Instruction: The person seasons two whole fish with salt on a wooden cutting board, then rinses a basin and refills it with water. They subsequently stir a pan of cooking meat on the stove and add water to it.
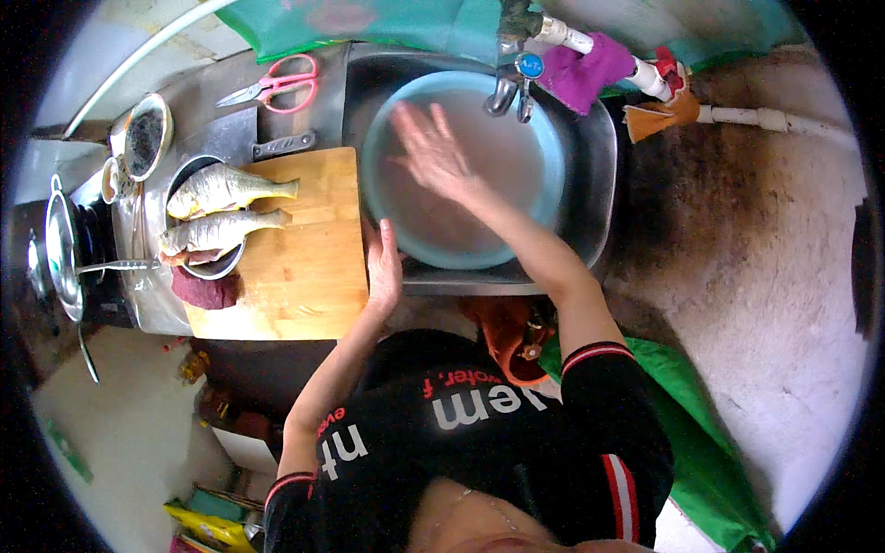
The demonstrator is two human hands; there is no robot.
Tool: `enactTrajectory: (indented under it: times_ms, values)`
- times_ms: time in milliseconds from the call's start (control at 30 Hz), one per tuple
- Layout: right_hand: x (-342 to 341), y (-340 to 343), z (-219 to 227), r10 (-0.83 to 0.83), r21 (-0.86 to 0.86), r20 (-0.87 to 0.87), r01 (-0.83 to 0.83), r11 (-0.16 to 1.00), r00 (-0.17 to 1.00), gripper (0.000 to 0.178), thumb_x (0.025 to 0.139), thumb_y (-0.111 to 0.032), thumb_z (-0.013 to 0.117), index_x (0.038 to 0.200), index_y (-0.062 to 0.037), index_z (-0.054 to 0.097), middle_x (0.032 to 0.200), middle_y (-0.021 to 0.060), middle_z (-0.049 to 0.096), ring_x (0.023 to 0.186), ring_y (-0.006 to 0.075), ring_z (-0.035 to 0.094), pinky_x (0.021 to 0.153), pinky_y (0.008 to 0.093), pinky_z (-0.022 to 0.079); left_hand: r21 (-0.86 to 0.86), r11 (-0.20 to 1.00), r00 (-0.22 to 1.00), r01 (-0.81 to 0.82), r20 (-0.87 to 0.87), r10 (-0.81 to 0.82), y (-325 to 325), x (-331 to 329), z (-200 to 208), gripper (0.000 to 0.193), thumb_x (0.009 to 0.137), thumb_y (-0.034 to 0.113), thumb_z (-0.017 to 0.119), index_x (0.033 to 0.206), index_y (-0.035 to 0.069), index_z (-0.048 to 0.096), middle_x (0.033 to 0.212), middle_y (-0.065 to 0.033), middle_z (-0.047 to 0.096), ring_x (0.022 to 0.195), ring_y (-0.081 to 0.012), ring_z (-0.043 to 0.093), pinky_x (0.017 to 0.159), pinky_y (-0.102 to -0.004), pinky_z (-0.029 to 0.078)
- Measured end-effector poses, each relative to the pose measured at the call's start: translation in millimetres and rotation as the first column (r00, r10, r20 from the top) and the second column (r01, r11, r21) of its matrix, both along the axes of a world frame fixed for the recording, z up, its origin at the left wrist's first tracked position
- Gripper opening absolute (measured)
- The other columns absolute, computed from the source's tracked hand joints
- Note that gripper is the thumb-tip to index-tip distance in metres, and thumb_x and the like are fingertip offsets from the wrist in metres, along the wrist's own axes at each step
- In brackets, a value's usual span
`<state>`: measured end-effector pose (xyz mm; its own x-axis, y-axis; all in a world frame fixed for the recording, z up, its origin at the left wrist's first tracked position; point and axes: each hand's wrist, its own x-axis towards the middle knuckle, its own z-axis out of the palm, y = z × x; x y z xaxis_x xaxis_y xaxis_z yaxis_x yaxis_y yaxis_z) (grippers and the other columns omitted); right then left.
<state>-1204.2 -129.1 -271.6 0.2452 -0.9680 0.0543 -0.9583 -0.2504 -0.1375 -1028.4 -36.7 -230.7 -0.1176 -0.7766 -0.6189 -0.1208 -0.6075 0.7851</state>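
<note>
My right hand (431,155) is over a light blue basin (555,184) of cloudy water, its fingers spread and slightly smeared by motion. Nothing shows in it. Whether the fingertips touch the water I cannot tell. My left hand (383,265) rests against the right edge of a wooden cutting board (300,249), fingers stretched out and holding nothing. Two whole fish, an upper fish (226,191) and a lower fish (217,232), lie across a round metal bowl (219,271), tails over the board. The lower one's belly looks slit. Beside the bowl sits a dark red cloth or sponge (205,288).
The basin stands in a metal sink (597,217) under a tap (507,92). Pink-handled scissors (281,85) and a cleaver (241,138) lie behind the board. At the far left are a strainer (147,138) and a pan (61,247). A purple cloth (590,74) hangs on the pipe.
</note>
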Motion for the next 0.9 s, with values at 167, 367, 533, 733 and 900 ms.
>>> enactTrajectory:
  times_ms: [167,367,533,733,900]
  values:
    - [-94.2,37.1,7.1,0.000,0.049,0.129,-0.006,0.999,0.992,0.043,0.081,-0.011,0.053,0.123,-0.0057,0.049,0.136,0.0143,0.040,0.124,0.0306,0.039,0.102,0.0493,0.028,0.014,1.000,1.000,0.018,0.017,-0.018,3.3,0.1,1.7,0.081,0.089,0.059,0.037,0.143,0.002,0.013,0.139,-0.0169,0.031,0.118,-0.0301,0.042,0.091,-0.0425,0.042]
    - [-190.3,8.5,23.3,0.290,0.136,-0.231,-0.265,0.955,0.929,0.039,0.082,-0.010,0.050,0.121,-0.0042,0.049,0.136,0.0120,0.041,0.124,0.0278,0.041,0.103,0.0387,0.034,-0.002,0.996,0.995,0.086,0.048,-0.086,1.6,0.1,-4.8,0.076,0.091,0.053,0.040,0.143,0.004,0.013,0.139,-0.0167,0.031,0.117,-0.0296,0.043,0.086,-0.0401,0.045]
    - [-201.4,77.2,53.6,0.301,0.274,-0.254,-0.230,0.934,0.919,0.042,0.082,-0.020,0.054,0.120,-0.0004,0.049,0.128,0.0118,0.047,0.134,0.0261,0.024,0.111,0.0494,0.013,-0.028,0.996,0.995,0.088,0.048,-0.086,2.8,3.2,-6.6,0.072,0.093,0.048,0.039,0.143,0.004,0.010,0.135,-0.0188,0.037,0.113,-0.0293,0.047,0.083,-0.0373,0.047]
    - [-137.3,191.2,32.7,0.125,0.193,-0.141,-0.096,0.976,0.982,0.032,0.080,-0.022,0.054,0.101,0.0000,0.061,0.109,0.0148,0.058,0.118,0.0303,0.044,0.107,0.0495,0.022,0.004,0.997,0.997,0.077,0.014,-0.077,2.0,-0.8,-4.6,0.076,0.091,0.053,0.041,0.143,0.005,0.013,0.139,-0.0155,0.031,0.118,-0.0295,0.042,0.087,-0.0412,0.044]
    - [-22.9,191.1,41.9,0.009,0.530,0.160,-0.094,0.843,0.987,0.018,0.075,-0.018,0.052,0.081,-0.0029,0.061,0.083,0.0188,0.062,0.083,0.0341,0.060,0.076,0.0466,0.047,0.011,0.999,0.996,0.043,0.076,-0.044,7.2,1.6,-17.2,0.076,0.089,0.058,0.037,0.138,0.002,0.026,0.135,-0.0146,0.038,0.116,-0.0284,0.044,0.089,-0.0439,0.043]
